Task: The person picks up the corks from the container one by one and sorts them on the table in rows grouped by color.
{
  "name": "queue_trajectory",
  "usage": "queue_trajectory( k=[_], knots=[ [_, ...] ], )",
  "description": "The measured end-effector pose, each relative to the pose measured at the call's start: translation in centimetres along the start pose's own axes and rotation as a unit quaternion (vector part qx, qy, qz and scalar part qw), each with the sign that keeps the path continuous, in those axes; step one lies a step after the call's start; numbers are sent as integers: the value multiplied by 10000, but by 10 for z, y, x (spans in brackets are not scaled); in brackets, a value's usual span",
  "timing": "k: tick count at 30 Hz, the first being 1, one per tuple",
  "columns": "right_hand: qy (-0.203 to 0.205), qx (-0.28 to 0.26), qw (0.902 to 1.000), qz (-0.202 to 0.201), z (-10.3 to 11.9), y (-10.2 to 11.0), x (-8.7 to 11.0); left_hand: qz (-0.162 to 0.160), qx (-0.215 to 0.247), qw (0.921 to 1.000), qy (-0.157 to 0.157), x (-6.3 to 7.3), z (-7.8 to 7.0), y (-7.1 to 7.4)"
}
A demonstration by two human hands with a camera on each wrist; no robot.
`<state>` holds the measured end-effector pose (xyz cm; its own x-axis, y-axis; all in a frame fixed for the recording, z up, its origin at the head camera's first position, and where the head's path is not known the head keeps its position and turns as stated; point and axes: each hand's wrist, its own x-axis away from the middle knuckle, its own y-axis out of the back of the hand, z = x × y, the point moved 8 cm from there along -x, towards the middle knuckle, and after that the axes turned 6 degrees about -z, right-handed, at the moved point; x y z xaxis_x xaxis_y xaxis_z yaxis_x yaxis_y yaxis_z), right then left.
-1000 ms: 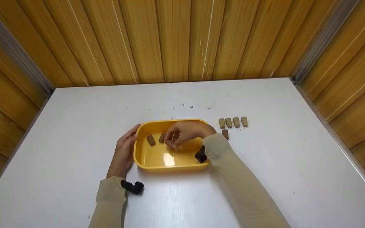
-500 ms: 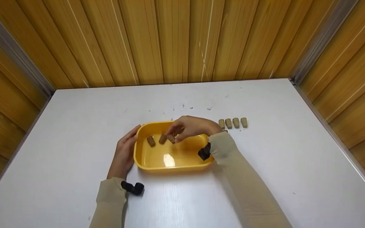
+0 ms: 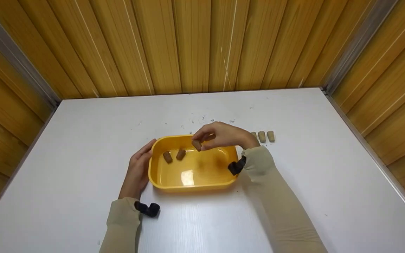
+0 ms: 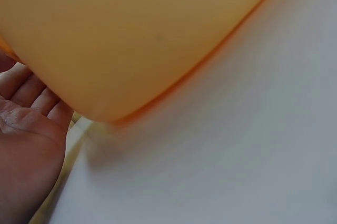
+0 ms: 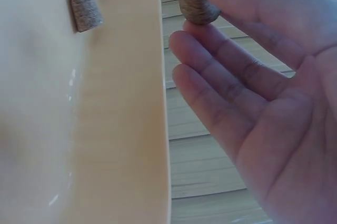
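Stubby brown cork stoppers point(image 3: 180, 154), two of them, lie near each other but apart on the floor of a rounded rectangular yellow plastic tray point(image 3: 192, 188), toward its left back part, and a third is raised above the tray. From the left, a broad stretch of smooth white tabletop point(image 3: 76, 158) runs from the table's edge to the left hand point(image 3: 140, 165), which rests along the tray's outer left wall, fingers extended, clenched on nothing. Right of the two stoppers, the tray's floor spreads on to the right wall. Near the back rim, the right hand point(image 3: 222, 135) pinches the third stopper point(image 3: 197, 145) between thumb and fingertips, the lowest two fingers apart from it. Just beyond that wrist, three paler tan stoppers point(image 3: 262, 136) sit in a short row, the leftmost partly hidden; more tabletop reaches well past them toward a wood-grain panel wall point(image 3: 385, 112).
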<state>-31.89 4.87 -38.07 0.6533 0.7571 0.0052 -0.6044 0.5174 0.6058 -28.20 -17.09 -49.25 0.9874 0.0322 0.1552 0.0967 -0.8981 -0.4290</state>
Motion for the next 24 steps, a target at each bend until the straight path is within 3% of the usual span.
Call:
queue_trajectory(
  k=[8, 18, 24],
  knots=[
    [298, -115, 9982, -513, -2, 19, 18, 69, 121, 9999, 15, 0, -1, 0],
    [251, -269, 9932, -1102, -19, 36, 40, -143, 10, 9999, 60, -2, 1, 3],
    [151, -219, 9883, -1501, -33, 46, 54, -90, 3, 9999, 65, -1, 1, 3]
  ],
)
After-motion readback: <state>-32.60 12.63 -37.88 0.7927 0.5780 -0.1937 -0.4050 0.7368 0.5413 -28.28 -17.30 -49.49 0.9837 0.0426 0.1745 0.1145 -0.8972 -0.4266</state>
